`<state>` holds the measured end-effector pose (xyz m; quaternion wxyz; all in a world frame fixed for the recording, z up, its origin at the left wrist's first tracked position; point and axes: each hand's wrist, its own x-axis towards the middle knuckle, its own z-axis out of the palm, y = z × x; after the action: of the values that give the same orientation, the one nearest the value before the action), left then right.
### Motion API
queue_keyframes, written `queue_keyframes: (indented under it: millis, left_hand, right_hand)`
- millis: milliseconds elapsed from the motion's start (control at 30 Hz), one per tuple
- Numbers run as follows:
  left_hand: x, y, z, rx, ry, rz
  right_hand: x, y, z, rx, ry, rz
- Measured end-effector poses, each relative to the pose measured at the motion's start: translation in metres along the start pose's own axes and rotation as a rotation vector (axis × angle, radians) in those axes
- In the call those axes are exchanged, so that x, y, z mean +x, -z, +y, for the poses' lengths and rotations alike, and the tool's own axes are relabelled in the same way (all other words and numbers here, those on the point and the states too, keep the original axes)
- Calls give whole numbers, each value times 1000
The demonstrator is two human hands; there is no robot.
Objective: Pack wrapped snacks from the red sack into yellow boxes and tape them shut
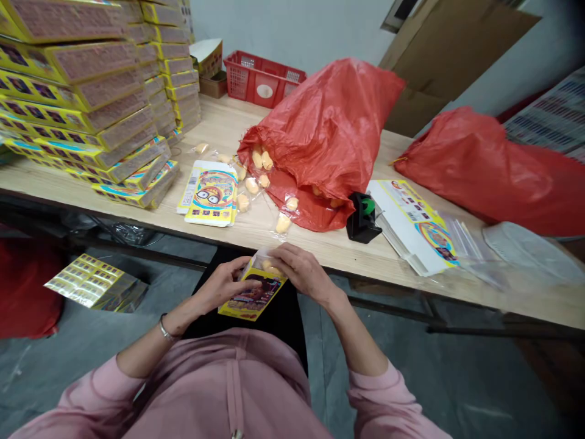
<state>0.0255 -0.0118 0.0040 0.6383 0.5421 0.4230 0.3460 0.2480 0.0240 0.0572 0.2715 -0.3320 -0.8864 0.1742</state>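
Note:
In my lap, just off the table's front edge, rests a small yellow and purple carton [252, 294], tilted with its top open toward the table. My left hand [223, 283] grips its left side, thumb across the printed front. Fingers of my right hand [304, 271] curl over the opening at the upper right edge, partly hiding it. Pale yellow pieces in clear wrap [270, 267] show inside the mouth. More wrapped pieces [251, 185] lie loose on the table ahead, spilling from a red plastic bag [333, 122]. Flat unfolded cartons [211, 194] lie left of them.
Tall stacks of yellow boxes [105, 97] fill the table's left. A red crate [256, 82] stands behind. To the right are a black tape dispenser [362, 219], flat cartons [411, 228], a clear round lid [530, 250] and another red bag [484, 164]. Below left sits a shiny printed box [91, 281].

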Motion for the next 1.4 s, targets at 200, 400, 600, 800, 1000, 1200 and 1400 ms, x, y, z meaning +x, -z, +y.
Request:
queue_keyframes:
  millis: [200,400,600,800,1000,1200,1400]
  left_hand:
    - [-1,2,4,-58,-11,19]
    - [-1,6,5,-28,-2,-4]
    - [-4,10,3,-110,43,-57]
    - [-9,17,-1,-104,35,-7]
    - [-11,16,-3,-33,21,67]
    - [-4,7,-1,-24,10,-1]
    - [-1,4,-3,4,-6,-13]
  right_hand:
    - [-4,-9,-21,59,-105,-166]
    - [3,3,-22,-35,-108,-186]
    - [39,18,49,-388,-35,-88]
    - [37,18,66,-156,-37,86]
    - [9,31,10,339,-165,43]
    - [3,5,-7,105,-126,-71]
    - [1,1,-9,-70,14,-198]
